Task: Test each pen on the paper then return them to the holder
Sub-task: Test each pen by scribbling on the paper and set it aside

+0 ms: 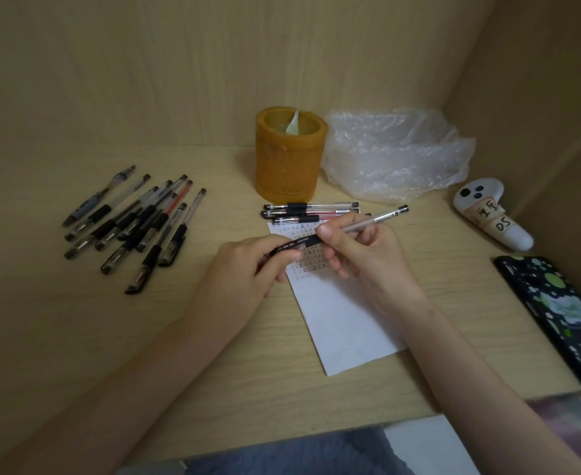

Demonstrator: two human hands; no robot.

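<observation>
A clear pen with a black cap is held over the white paper. My right hand pinches its barrel, and my left hand grips the black cap end. Rows of small written marks cover the top of the paper. Three pens lie side by side just above the paper, in front of the orange holder. The holder stands upright with a scrap of paper inside. A pile of several pens lies on the desk at the left.
A crumpled clear plastic bag sits right of the holder. A white controller with a label lies at the right, and a black patterned phone lies nearer the front right edge. Wooden walls close the back and right.
</observation>
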